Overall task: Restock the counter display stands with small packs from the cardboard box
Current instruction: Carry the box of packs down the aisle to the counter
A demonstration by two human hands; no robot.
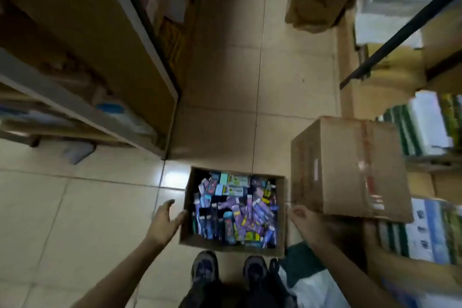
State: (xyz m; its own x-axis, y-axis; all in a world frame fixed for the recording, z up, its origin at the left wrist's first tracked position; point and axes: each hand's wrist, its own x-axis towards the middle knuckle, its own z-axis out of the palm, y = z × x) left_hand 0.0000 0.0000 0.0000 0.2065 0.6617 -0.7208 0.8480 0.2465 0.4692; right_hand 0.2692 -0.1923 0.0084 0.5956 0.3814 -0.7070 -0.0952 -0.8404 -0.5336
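The open cardboard box (225, 249) of small packs (235, 210) sits on the near floor (100, 207), left hand (163, 220) spread at its left wall, right hand (301, 217) loosely curled beside its right wall, holding nothing; it is probably heavyish with floppy walls, best gripped low on both sides

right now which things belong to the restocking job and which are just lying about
Job: open brown cardboard box on the floor; small colourful packs in it; left hand and right hand at its sides.
Lying about: closed taped cardboard box; white plastic bag; green-and-white stacked packages; brown wooden shelving.
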